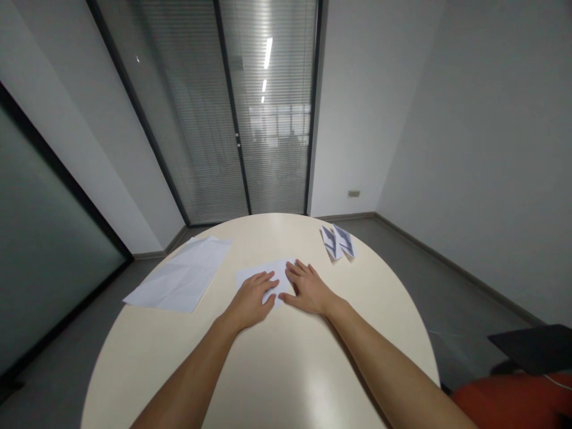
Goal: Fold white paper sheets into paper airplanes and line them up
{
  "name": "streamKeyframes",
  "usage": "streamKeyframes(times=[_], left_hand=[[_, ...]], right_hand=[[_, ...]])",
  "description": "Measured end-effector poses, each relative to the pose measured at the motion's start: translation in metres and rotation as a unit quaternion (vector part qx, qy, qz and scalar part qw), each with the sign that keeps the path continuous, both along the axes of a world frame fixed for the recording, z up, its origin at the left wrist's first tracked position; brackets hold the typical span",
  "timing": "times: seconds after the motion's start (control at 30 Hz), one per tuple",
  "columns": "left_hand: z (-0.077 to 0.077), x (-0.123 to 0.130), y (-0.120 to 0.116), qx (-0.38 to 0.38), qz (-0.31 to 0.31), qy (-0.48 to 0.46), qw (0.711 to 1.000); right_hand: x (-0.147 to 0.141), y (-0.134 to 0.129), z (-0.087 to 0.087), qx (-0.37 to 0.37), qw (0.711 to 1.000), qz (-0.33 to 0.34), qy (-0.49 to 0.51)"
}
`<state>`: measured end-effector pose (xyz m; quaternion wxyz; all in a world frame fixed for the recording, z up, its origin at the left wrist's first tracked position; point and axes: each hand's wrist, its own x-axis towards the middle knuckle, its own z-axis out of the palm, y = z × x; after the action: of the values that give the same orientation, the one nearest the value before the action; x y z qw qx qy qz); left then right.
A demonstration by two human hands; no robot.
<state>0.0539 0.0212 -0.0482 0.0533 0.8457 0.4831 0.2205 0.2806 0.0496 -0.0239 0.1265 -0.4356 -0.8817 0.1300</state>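
A small white sheet of paper [250,273] lies flat on the round table near its middle, partly covered by both hands. My left hand [254,298] rests palm down on its left part, fingers spread and thumb pointing inward. Palm down at the sheet's right side lies my right hand [309,288], its fingers also stretched out. The two thumbs nearly meet over the paper's near edge. Neither hand grips anything. How the sheet's right end is shaped under my right hand is hidden.
Larger creased white sheets [183,277] lie at the table's left edge. Two folded paper pieces with dark printing [338,242] sit at the back right. The cream round table [268,369] fills the foreground. A red chair [504,402] with a dark flat object [536,347] stands at right.
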Motion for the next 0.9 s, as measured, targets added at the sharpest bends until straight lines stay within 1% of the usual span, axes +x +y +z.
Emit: streamKeyframes(times=[0.1,0.33,0.47,0.57,0.67,0.9], left_hand=[[0.005,-0.003,-0.003,-0.013,-0.017,0.011,1.0],[0.022,-0.004,-0.011,-0.06,-0.06,0.03,0.996],[0.024,-0.002,-0.012,-0.073,-0.069,0.047,0.994],[0.021,0.0,-0.012,-0.073,-0.06,0.051,0.994],[0.015,0.002,-0.011,-0.061,-0.043,0.048,0.996],[0.007,0.002,0.0,-0.026,0.042,0.028,0.998]], right_hand=[[0.001,0.002,-0.001,-0.005,1.0,-0.008,-0.004],[0.005,0.007,-0.003,-0.001,0.999,-0.048,-0.016],[0.007,0.009,-0.006,0.004,0.998,-0.06,-0.015],[0.008,0.009,-0.006,0.015,0.999,-0.049,-0.006],[0.007,0.009,-0.005,0.025,0.999,-0.021,0.003],[0.004,0.009,-0.008,0.032,0.997,0.05,0.045]])
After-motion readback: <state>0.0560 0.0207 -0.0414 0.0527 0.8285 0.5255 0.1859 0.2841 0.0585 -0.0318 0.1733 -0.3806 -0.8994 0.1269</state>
